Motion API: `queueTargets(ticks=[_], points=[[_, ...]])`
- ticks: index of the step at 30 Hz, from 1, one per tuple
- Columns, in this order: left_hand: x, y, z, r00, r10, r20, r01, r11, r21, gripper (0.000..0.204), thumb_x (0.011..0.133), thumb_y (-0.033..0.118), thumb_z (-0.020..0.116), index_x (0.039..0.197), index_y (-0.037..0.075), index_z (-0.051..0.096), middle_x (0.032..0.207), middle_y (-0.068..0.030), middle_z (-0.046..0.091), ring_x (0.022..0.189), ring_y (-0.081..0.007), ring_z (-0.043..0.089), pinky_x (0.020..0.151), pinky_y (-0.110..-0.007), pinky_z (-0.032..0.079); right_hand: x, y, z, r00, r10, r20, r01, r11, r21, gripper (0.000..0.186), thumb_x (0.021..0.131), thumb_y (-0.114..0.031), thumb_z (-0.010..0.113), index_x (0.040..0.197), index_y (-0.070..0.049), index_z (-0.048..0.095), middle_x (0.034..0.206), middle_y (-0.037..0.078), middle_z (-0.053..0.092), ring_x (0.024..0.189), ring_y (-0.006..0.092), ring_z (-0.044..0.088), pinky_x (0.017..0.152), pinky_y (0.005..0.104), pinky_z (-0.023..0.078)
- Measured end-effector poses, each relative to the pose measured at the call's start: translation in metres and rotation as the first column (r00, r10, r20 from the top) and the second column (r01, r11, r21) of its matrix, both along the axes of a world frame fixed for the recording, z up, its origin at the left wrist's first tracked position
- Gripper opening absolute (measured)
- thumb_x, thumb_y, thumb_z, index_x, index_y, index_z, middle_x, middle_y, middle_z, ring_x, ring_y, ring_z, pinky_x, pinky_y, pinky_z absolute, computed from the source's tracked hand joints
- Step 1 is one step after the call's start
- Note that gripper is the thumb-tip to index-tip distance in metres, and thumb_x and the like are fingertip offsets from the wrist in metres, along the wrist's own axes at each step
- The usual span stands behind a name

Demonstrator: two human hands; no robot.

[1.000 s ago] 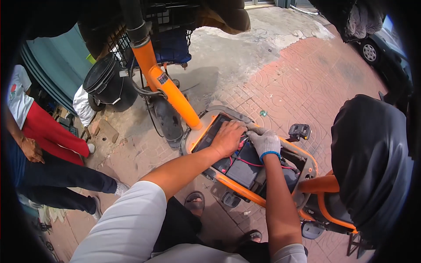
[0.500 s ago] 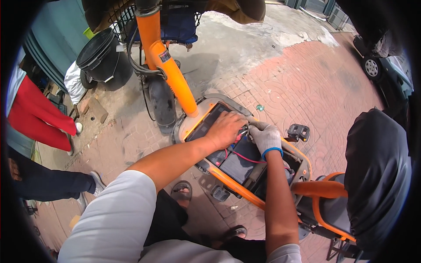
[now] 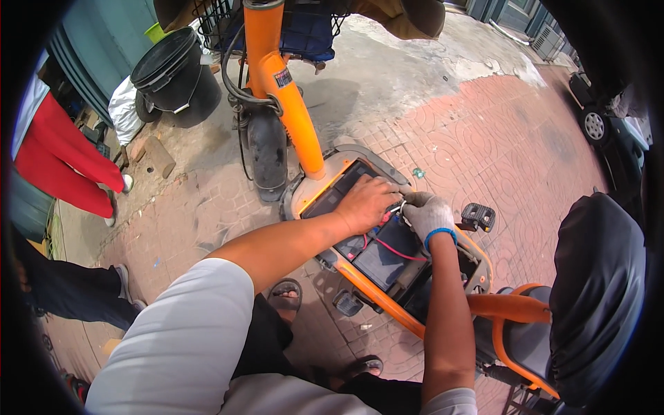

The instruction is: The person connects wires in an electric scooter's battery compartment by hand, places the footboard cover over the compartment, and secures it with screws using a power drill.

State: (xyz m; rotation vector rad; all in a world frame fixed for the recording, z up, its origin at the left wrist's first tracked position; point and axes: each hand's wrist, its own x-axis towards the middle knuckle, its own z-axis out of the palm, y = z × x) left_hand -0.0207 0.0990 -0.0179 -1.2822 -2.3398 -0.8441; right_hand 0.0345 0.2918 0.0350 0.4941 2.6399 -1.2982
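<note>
An orange electric scooter stands before me, its floor compartment open on black batteries with a pink-red wire across them. My bare left hand has its fingers curled at the compartment's upper end, over wires and small connectors. My right hand, in a pale knit glove with a blue cuff, pinches at the same spot, touching or very near the left fingertips. What both hands hold is too small and covered to make out.
A black bucket and white sack stand at upper left. A person in red trousers and another in dark trousers stand on the left. The dark-covered seat is at right, a parked car behind.
My hands stay together at the compartment's upper end, with slight finger movement. The dark-trousered person at left has moved further toward the left edge. The whole view has shifted a little.
</note>
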Motion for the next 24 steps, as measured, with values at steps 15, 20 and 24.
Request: queueTargets(ticks=[15,20,24], points=[[0.0,-0.002,-0.001,1.0,0.003,0.014,-0.002,0.999,-0.039,0.032,0.084,0.007,0.066,0.114,0.014,0.076,0.127,-0.0051,0.071,0.123,-0.0276,0.063,0.103,-0.044,0.045,-0.005,-0.008,0.015,0.998,0.001,0.055,-0.014,0.972,0.236,0.037,0.09,-0.033,0.074,0.116,-0.007,0.081,0.103,0.019,0.079,0.1,0.0317,0.077,0.09,0.0412,0.059],[0.001,-0.002,0.0,1.0,0.011,0.005,-0.01,0.999,-0.033,0.033,0.084,0.008,0.066,0.115,0.013,0.076,0.127,-0.0052,0.071,0.124,-0.0273,0.062,0.102,-0.044,0.044,-0.001,0.001,0.023,0.986,0.166,-0.001,-0.157,0.939,0.307,0.035,0.089,-0.032,0.076,0.113,-0.007,0.082,0.1,0.018,0.08,0.096,0.0302,0.078,0.089,0.0388,0.06],[0.0,-0.001,-0.003,1.0,-0.003,0.01,0.003,0.999,-0.052,0.029,0.083,0.009,0.066,0.111,0.01,0.075,0.127,-0.0057,0.071,0.125,-0.0269,0.062,0.103,-0.044,0.044,-0.012,0.008,0.023,0.986,0.136,0.095,-0.141,0.989,0.046,0.033,0.092,-0.026,0.077,0.114,-0.001,0.081,0.08,0.013,0.078,0.066,0.0168,0.07,0.067,0.0336,0.057]])
